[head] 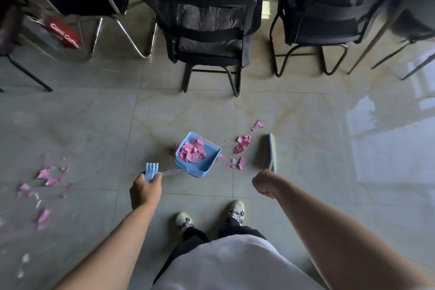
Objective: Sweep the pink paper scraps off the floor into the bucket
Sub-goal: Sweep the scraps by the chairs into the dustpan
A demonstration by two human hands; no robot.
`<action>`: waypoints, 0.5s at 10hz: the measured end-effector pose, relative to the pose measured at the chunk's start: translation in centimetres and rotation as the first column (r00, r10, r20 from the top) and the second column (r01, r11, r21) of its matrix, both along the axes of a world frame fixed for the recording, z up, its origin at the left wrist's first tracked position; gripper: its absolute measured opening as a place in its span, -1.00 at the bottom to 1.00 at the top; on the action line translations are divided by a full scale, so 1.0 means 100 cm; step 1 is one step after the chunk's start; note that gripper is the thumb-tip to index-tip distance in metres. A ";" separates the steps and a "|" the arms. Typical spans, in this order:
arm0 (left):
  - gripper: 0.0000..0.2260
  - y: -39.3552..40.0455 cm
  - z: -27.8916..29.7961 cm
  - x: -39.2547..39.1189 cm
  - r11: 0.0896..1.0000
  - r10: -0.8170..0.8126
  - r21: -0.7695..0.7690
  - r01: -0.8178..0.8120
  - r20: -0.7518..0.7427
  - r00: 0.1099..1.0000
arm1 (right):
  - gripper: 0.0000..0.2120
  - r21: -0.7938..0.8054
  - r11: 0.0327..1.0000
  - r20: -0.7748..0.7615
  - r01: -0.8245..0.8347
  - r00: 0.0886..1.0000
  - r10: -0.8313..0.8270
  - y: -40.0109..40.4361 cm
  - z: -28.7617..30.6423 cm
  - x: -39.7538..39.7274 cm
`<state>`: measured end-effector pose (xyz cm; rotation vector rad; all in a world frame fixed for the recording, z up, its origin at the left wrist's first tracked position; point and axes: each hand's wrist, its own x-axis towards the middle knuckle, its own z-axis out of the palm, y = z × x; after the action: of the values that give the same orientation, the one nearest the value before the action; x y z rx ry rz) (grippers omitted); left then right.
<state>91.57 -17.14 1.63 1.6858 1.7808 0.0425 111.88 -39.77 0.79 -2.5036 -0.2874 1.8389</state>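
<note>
The left hand (145,189) has its fingers clamped on the blue dustpan (197,153) handle — pan holds a pile of pink scraps (192,151). The right hand (264,182) is curled round the broom (270,152) handle; the broom head is on the floor (306,148), just right of loose scraps (242,143). More scraps lie far left, approx. beside the left arm.

You stand on a glossy, marble-veined tile floor (306,172) that mirrors the window light. Your dustpan (200,160) is smooth blue plastic, heaped with crumpled pink paper scraps (191,152). The chair (207,37) ahead pairs black mesh cloth with metal legs.
</note>
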 end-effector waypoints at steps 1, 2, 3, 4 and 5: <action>-0.79 0.009 0.000 -0.018 1.000 -0.003 0.000 0.003 -0.017 1.000 | -0.62 0.137 0.981 -0.005 0.134 0.991 -0.135 0.025 0.006 -0.012; -0.79 0.018 0.001 -0.036 1.000 -0.014 -0.008 0.014 -0.030 0.999 | -0.62 0.136 0.988 -0.017 0.075 0.997 -0.073 0.044 0.011 -0.024; -0.79 0.027 0.002 -0.053 1.000 -0.005 -0.007 0.005 -0.047 0.999 | -0.73 0.147 0.989 -0.038 0.008 0.999 -0.002 0.067 0.017 -0.039; -0.78 0.035 0.001 -0.066 1.000 0.008 -0.020 -0.009 -0.052 0.999 | -0.89 0.158 0.987 -0.050 -0.028 0.998 0.036 0.083 0.026 -0.057; -0.80 0.042 0.001 -0.079 0.999 0.020 -0.031 -0.022 -0.055 0.998 | -0.78 0.167 0.985 -0.072 -0.052 0.995 0.065 0.095 0.034 -0.076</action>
<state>83.70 -12.94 1.68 1.6602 1.8298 -0.0223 104.25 -30.26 4.16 -2.3331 -0.4943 1.8428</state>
